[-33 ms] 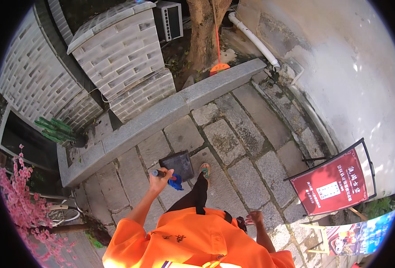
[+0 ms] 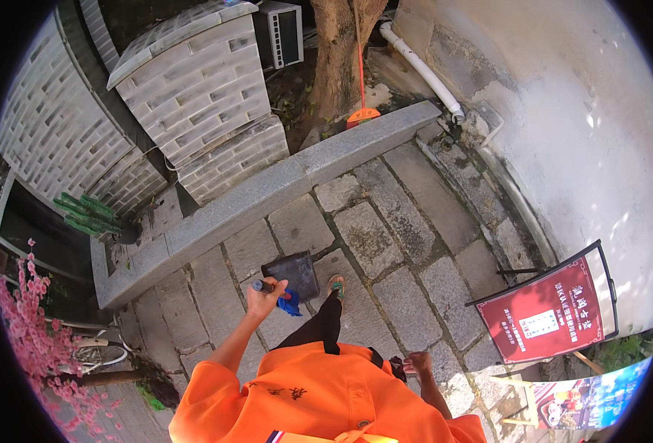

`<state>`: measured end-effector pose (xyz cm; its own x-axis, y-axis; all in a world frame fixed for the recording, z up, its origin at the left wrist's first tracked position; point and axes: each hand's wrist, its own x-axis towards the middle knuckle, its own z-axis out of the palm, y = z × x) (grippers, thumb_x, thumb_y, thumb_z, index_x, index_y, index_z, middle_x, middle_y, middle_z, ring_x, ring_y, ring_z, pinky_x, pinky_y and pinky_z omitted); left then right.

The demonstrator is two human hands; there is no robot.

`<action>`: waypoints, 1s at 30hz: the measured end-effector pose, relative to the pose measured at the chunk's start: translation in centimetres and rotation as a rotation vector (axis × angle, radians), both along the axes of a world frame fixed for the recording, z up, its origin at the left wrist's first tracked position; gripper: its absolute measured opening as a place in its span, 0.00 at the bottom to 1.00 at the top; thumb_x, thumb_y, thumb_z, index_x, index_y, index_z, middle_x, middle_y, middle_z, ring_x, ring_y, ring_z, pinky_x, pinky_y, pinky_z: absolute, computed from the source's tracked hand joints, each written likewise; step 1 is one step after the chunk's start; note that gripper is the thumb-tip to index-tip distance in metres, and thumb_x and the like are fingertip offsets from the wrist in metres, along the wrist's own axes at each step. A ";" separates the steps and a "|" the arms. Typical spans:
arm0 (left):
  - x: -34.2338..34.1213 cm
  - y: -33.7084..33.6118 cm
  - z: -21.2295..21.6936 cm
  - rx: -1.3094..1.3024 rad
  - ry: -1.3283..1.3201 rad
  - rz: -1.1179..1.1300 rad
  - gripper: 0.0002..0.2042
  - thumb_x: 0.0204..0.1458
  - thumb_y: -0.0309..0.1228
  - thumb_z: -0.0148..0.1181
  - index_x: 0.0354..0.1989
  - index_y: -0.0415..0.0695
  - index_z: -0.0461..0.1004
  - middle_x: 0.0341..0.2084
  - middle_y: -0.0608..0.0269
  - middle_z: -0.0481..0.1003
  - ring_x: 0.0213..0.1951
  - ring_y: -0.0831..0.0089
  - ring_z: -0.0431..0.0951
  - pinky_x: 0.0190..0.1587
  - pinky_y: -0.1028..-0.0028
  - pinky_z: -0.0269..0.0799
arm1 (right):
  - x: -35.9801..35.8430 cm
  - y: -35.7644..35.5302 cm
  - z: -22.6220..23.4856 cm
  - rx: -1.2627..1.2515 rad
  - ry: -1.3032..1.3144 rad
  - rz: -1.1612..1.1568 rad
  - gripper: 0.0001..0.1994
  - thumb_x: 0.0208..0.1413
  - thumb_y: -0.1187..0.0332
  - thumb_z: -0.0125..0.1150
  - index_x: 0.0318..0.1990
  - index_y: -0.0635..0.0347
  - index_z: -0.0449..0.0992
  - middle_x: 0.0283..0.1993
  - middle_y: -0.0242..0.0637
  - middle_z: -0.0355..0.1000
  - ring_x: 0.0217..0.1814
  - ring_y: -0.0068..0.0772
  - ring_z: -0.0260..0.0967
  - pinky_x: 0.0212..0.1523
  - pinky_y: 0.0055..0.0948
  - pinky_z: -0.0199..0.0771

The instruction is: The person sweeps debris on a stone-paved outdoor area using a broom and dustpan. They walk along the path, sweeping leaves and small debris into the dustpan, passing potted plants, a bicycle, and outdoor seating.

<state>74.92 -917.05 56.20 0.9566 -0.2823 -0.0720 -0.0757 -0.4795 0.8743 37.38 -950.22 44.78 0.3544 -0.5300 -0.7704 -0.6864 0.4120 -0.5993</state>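
Observation:
My left hand [image 2: 267,297] is closed around the upper end of the handle of a black long-handled dustpan [image 2: 301,272]. The pan is low, over the stone paving in front of my left side. Just below that hand, a crumpled blue plastic bag [image 2: 289,304] hangs by the handle. My right hand [image 2: 417,363] hangs beside my right hip with its fingers loosely apart and nothing visible in it. A small dark item [image 2: 398,369] is by my waist next to it; its kind is unclear.
A low stone curb [image 2: 267,194] crosses ahead. Behind it an orange broom-like tool [image 2: 363,114] leans by a tree trunk [image 2: 341,59]. A red sign [image 2: 540,314] and a picture board [image 2: 585,399] stand at right. Pink blossoms [image 2: 28,317] and a potted cactus [image 2: 87,214] are left.
The view has shifted very slightly, and the red sign appears a little lower. My left hand keeps its hold on the dustpan.

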 end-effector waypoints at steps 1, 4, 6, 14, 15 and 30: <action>2.1 -1.5 -0.1 0.126 -0.087 -0.037 0.18 0.46 0.44 0.59 0.15 0.42 0.73 0.11 0.64 0.73 0.16 0.73 0.72 0.20 0.74 0.63 | 2.8 -0.9 -1.8 0.023 0.064 0.012 0.11 0.49 0.72 0.50 0.37 0.72 0.71 0.25 0.48 0.73 0.19 0.39 0.73 0.17 0.36 0.77; 8.6 -7.2 0.1 0.064 0.001 0.028 0.17 0.45 0.44 0.59 0.16 0.42 0.74 0.11 0.63 0.73 0.17 0.70 0.74 0.20 0.73 0.65 | 7.8 -5.8 -3.4 -0.281 0.020 0.607 0.09 0.44 0.67 0.57 0.22 0.64 0.76 0.21 0.42 0.73 0.17 0.29 0.72 0.18 0.26 0.71; 12.2 -11.0 2.8 0.043 0.013 -0.027 0.16 0.45 0.41 0.60 0.17 0.41 0.74 0.12 0.62 0.74 0.17 0.72 0.74 0.20 0.74 0.65 | 10.3 -8.2 -1.1 -0.413 0.026 0.731 0.09 0.45 0.67 0.57 0.22 0.64 0.76 0.21 0.42 0.73 0.17 0.30 0.72 0.18 0.27 0.71; 26.2 -21.7 6.5 0.073 0.008 0.035 0.15 0.46 0.39 0.60 0.16 0.40 0.73 0.13 0.62 0.74 0.17 0.72 0.74 0.20 0.74 0.65 | 28.6 -20.2 -0.3 -0.191 0.122 0.572 0.09 0.45 0.67 0.56 0.24 0.64 0.76 0.21 0.42 0.73 0.17 0.30 0.72 0.17 0.28 0.72; 27.5 -22.0 5.9 0.127 -0.014 0.090 0.16 0.45 0.40 0.60 0.15 0.40 0.73 0.12 0.62 0.74 0.16 0.71 0.74 0.19 0.73 0.65 | 31.7 -21.8 -2.6 -0.156 0.115 0.629 0.09 0.45 0.68 0.56 0.24 0.64 0.76 0.21 0.42 0.73 0.17 0.30 0.72 0.17 0.28 0.72; 43.0 -36.1 10.7 -0.019 -0.014 0.425 0.12 0.45 0.36 0.62 0.19 0.40 0.75 0.15 0.59 0.75 0.19 0.76 0.73 0.24 0.74 0.68 | 83.5 -51.3 1.3 -0.876 -0.133 1.287 0.07 0.44 0.69 0.51 0.26 0.55 0.76 0.27 0.43 0.74 0.30 0.44 0.73 0.31 0.35 0.73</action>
<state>117.95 -953.11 66.89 0.9890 0.1364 -0.0571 0.1136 -0.4545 0.8835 120.84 -1001.52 46.03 0.9432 -0.0778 -0.3231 -0.2141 -0.8859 -0.4116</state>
